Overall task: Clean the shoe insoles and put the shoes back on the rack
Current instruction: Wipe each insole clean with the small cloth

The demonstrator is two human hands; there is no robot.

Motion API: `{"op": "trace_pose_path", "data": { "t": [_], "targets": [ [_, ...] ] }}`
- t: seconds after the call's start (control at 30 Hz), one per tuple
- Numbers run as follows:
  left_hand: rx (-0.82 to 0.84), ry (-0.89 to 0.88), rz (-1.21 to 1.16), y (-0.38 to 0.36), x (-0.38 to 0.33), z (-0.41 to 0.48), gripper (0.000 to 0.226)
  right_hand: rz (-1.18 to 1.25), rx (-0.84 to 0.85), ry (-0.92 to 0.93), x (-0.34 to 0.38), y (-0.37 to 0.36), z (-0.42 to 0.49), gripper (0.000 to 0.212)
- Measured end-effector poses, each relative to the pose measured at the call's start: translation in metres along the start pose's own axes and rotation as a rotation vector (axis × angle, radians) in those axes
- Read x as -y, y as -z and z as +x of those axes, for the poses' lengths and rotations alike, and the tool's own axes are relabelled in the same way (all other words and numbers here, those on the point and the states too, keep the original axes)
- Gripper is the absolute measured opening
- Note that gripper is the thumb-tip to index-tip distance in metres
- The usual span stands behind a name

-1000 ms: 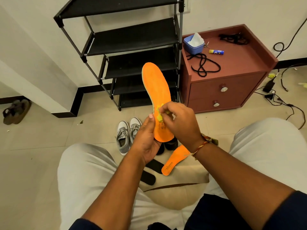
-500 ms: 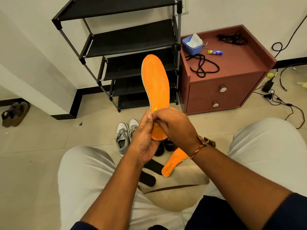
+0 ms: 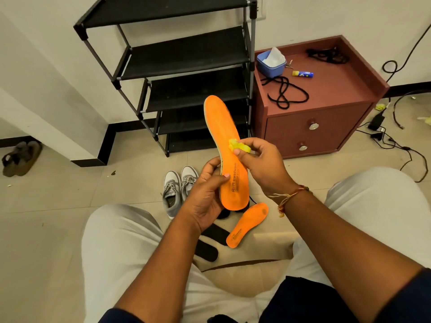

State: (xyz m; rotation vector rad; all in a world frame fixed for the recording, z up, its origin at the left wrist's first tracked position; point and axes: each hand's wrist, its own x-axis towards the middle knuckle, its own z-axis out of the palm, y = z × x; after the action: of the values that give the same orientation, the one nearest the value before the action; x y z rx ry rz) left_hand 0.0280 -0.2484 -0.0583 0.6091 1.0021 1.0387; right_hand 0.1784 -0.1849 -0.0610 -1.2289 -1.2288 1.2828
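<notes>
My left hand (image 3: 205,197) grips the heel end of an orange insole (image 3: 221,127) that points up and away from me. My right hand (image 3: 263,164) pinches a small yellow cloth (image 3: 238,146) and presses it against the middle of that insole. A second orange insole (image 3: 247,224) lies on the floor between my knees, beside two black insoles (image 3: 207,250). A pair of grey sneakers (image 3: 177,187) stands on the floor behind my left hand. Dark shoes under the held insole are mostly hidden. The black shoe rack (image 3: 186,73) stands against the wall.
A maroon cabinet (image 3: 326,127) right of the rack carries a blue tub of tissues (image 3: 271,64), a black cord (image 3: 284,92) and a small tube (image 3: 303,73). Cables and a charger (image 3: 382,127) lie on the floor at right. Brown sandals (image 3: 21,158) sit far left.
My right hand slid the yellow cloth up from the heel area to the middle of the insole, uncovering the printed heel. The insole tilted slightly; my left hand kept its hold.
</notes>
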Motion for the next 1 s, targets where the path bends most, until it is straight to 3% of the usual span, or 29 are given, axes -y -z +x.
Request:
{"op": "trace_pose_path", "data": {
  "t": [0.13, 0.27, 0.53, 0.67, 0.87, 1.0],
  "targets": [
    [0.014, 0.002, -0.14, 0.0, -0.004, 0.001, 0.042, -0.12, 0.022, 0.073, -0.001, -0.006, -0.005, 0.025],
    [-0.056, 0.016, -0.277, 0.002, -0.005, 0.004, 0.076, -0.299, 0.03, 0.191, -0.004, -0.019, -0.014, 0.024],
    [-0.097, -0.019, -0.339, 0.005, -0.002, 0.009, 0.094, -0.571, 0.033, 0.423, -0.006, -0.023, -0.022, 0.023],
    [-0.093, -0.011, -0.322, 0.003, -0.001, 0.008, 0.09, -0.664, 0.005, 0.507, -0.002, -0.025, -0.027, 0.02],
    [-0.142, -0.011, -0.263, 0.004, -0.008, 0.006, 0.096, -0.659, 0.189, 0.556, 0.001, -0.037, -0.049, 0.013],
    [-0.102, -0.03, -0.272, -0.004, -0.004, 0.005, 0.084, -0.77, 0.071, 0.595, 0.007, -0.023, -0.031, 0.014]
  ]
}}
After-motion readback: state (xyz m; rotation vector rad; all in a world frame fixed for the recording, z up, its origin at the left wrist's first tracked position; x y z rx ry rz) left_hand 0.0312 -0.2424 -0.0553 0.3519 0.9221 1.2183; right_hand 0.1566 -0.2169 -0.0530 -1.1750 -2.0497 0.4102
